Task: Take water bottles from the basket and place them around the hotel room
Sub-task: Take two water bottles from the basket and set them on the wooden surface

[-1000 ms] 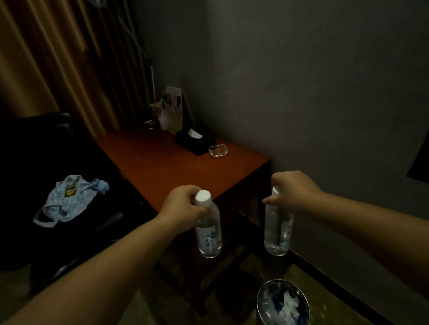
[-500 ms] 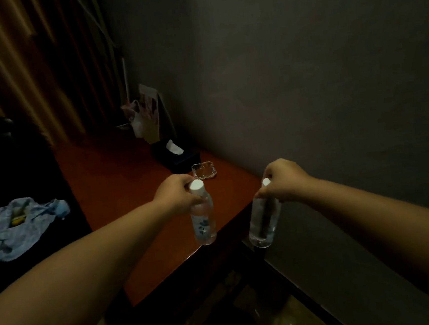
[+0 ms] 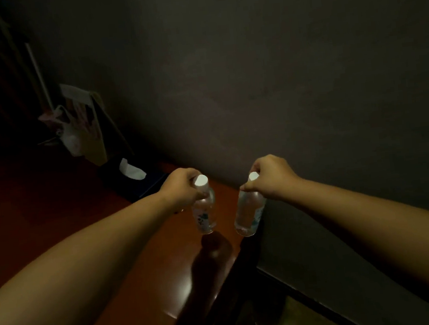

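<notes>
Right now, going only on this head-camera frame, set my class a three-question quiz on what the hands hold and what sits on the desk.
1. True or false: the left hand grips the left bottle and the right hand grips the right bottle, each near its top.
2. The tissue box on the desk lies: A) left of the left hand; B) between the two bottles; C) right of the right hand.
3. Fill in: the cap of the left bottle is ___ in colour.
Key: 1 true; 2 A; 3 white.
</notes>
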A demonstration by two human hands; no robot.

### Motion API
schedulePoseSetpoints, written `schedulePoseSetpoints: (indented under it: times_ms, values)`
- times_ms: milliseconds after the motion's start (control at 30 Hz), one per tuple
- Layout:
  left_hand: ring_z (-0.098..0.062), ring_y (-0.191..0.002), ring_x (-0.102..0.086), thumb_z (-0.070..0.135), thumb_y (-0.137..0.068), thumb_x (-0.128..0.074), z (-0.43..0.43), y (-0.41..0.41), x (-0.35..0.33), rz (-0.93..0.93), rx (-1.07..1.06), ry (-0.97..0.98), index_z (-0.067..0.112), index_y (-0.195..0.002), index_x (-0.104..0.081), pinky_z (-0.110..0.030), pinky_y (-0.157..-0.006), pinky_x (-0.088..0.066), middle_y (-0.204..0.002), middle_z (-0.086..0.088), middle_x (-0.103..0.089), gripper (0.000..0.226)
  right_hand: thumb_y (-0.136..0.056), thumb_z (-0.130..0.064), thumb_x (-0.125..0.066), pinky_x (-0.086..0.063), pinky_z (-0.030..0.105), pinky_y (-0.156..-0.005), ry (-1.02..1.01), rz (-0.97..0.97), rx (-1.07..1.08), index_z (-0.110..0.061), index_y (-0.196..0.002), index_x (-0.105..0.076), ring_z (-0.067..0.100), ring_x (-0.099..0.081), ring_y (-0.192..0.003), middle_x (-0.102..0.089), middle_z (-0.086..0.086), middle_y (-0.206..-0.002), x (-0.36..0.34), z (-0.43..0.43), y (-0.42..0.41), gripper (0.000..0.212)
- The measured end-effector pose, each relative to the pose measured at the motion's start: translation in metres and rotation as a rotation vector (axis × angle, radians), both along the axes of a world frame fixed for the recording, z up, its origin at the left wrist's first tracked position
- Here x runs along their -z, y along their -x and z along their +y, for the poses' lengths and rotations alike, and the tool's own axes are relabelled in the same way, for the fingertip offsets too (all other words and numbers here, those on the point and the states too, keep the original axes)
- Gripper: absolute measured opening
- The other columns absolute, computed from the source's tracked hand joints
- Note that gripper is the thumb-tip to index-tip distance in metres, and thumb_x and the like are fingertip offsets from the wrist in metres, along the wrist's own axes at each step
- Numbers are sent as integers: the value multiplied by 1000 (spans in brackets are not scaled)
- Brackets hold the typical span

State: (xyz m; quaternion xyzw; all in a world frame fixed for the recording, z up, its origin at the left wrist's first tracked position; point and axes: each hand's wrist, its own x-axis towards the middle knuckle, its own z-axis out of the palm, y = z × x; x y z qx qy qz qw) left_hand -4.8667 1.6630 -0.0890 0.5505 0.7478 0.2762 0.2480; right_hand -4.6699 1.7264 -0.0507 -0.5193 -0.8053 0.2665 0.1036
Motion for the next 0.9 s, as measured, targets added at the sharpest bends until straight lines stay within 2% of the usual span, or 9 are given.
schedulePoseSetpoints:
  times_ms: [133,333,433,567,633,700,733,800,900]
  values:
    - [-20,-92,-64,5,-74,-74,42,26,19,10,51,13,14,-98,-63,-30,-74,-52,-92,-1,-63,28,-69,-32,-80,-56,37,-79,41,-25,43,-10,-98,-65,23,-62,-97,-66,9,-103,16,28,36,39]
    - [-16,-86,-62,3,-73,-75,82,55,46,-10,70,41,14,-97,-63,-28,-71,-48,-90,-1,-63,29,-71,-23,-79,-54,34,-80,125,-46,133,-7,-100,-67,26,-62,-100,-67,12,-106,39,59,74,35]
    - [-20,-88,-63,3,-71,-76,94,64,53,-8,98,42,10,-98,-64,-30,-76,-50,-91,-5,-65,30,-72,-22,-78,-54,36,-83,135,-71,165,-7,-100,-67,27,-63,-100,-67,13,-106,48,68,90,34]
    - [-19,-90,-62,3,-70,-76,106,73,56,-31,135,38,9,-101,-64,-33,-81,-52,-98,-8,-67,34,-77,-27,-72,-54,37,-81,74,-71,227,-8,-99,-65,29,-63,-98,-67,13,-104,59,71,108,30]
    - [-19,-90,-62,4,-70,-77,111,75,55,-4,183,37,8,-101,-64,-33,-82,-52,-98,-9,-67,33,-80,-31,-69,-51,35,-75,69,-58,257,-6,-91,-66,30,-63,-94,-68,14,-99,64,71,114,27]
    - [-22,-90,-64,5,-70,-77,114,78,54,8,215,23,6,-100,-65,-34,-82,-53,-98,-11,-68,32,-81,-36,-68,-42,31,-65,66,-41,290,-7,-73,-59,30,-63,-90,-66,13,-86,66,71,120,31]
    - [-21,-90,-63,6,-71,-76,116,79,54,2,222,20,7,-100,-64,-34,-82,-53,-98,-10,-68,32,-81,-38,-68,-38,29,-63,68,-33,304,-8,-70,-56,29,-63,-90,-63,12,-82,66,71,123,34]
    - [-17,-89,-61,6,-71,-76,118,81,55,-8,238,16,9,-102,-64,-29,-80,-50,-97,-7,-66,33,-80,-40,-68,-37,27,-64,79,-30,316,-6,-81,-62,29,-63,-93,-65,13,-89,67,72,127,34]
    - [-13,-86,-59,5,-71,-77,120,83,57,-39,265,9,11,-101,-63,-24,-76,-45,-92,0,-62,34,-76,-32,-72,-44,29,-68,130,-43,336,-5,-100,-63,28,-62,-97,-67,13,-103,67,72,132,37]
